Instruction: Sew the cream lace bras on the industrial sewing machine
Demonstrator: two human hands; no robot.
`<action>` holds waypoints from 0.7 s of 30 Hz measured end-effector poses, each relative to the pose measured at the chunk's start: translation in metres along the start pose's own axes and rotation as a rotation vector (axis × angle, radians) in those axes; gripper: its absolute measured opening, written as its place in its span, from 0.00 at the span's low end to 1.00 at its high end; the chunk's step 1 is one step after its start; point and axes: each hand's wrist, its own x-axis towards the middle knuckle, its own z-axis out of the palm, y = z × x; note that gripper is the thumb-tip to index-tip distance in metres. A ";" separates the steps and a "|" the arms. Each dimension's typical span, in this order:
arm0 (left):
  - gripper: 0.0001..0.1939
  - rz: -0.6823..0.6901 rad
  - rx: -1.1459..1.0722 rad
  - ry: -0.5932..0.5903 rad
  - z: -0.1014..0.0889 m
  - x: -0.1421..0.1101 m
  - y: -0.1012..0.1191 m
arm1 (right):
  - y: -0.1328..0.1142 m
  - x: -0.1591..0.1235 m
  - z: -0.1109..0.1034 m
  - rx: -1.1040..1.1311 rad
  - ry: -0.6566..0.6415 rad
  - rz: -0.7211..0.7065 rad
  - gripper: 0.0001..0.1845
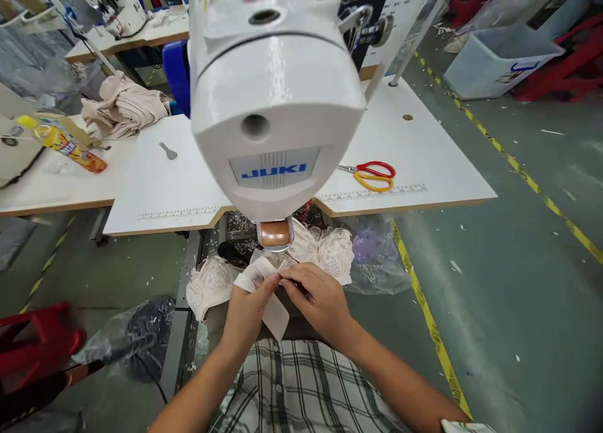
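My left hand (249, 312) and my right hand (316, 300) meet just below the head of a white sewing machine (276, 100). Both pinch a pale beige fabric band (264, 282) that folds over and hangs down past my left fingers. Beige lace garment pieces (325, 249) lie bunched behind my hands, under the machine's head. The needle area is hidden by the machine's head. A checked cloth (301, 383) covers my lap below my forearms.
Red and yellow scissors (372, 175) lie on the white table (424, 163) to the right. Folded beige cloth (122, 106) and a yellow bottle (66, 145) sit left. A grey bin (494, 62), red stools (38, 345), plastic bags and yellow floor lines surround the station.
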 end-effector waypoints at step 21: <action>0.15 0.254 0.538 -0.093 -0.001 -0.001 0.004 | 0.021 0.012 -0.027 0.109 -0.303 0.075 0.03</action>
